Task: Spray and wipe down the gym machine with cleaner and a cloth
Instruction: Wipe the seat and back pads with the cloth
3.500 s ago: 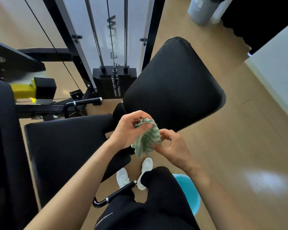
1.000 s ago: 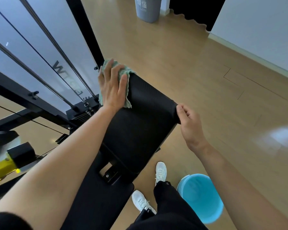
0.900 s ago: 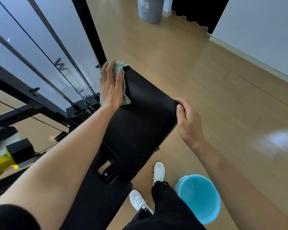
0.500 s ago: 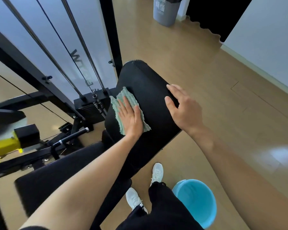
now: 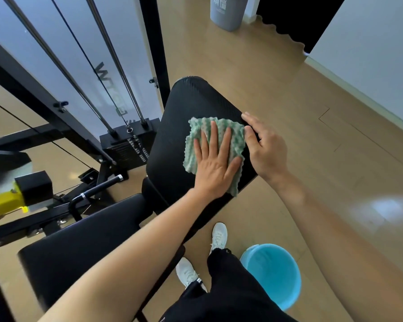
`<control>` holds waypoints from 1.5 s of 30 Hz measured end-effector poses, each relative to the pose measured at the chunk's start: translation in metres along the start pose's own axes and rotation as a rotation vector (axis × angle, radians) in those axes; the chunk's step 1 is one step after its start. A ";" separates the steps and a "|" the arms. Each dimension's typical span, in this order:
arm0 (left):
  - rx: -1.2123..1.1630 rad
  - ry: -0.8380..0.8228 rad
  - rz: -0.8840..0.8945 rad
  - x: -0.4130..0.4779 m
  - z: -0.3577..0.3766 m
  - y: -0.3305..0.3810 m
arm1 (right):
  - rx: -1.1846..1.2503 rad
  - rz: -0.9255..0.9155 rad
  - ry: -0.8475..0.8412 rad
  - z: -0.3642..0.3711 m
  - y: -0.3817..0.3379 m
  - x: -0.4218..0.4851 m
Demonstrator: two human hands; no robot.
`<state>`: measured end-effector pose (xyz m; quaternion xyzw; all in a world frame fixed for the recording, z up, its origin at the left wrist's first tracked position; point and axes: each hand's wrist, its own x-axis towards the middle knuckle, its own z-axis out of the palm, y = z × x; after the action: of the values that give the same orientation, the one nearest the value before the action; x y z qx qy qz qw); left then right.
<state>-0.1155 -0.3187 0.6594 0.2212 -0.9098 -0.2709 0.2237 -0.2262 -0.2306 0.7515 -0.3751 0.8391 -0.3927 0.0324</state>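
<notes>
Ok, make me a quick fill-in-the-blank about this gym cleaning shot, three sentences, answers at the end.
1. The left hand presses a green and white ____ flat against the black back pad.
2. The right hand rests on the pad's ____ edge, holding nothing.
3. On the floor by the white shoes stands a ____ bucket.

Missing words: cloth; right; blue

Black textured back pad (image 5: pixel 172 126) of the gym machine, tilted; green-and-white cloth (image 5: pixel 236 140) lies spread flat on its right half. Wood-look floor (image 5: pixel 254 66) below carries a light blue bucket (image 5: pixel 273 273) and a grey bin (image 5: pixel 227 11), well apart.
</notes>
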 end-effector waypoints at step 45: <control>-0.021 0.102 -0.046 -0.073 0.051 -0.048 | 0.508 0.516 -0.009 0.055 0.037 -0.110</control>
<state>-0.0703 -0.2964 0.5713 0.2533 -0.8890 -0.2737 0.2659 -0.1508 -0.1782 0.6622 -0.1329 0.7815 -0.5659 0.2264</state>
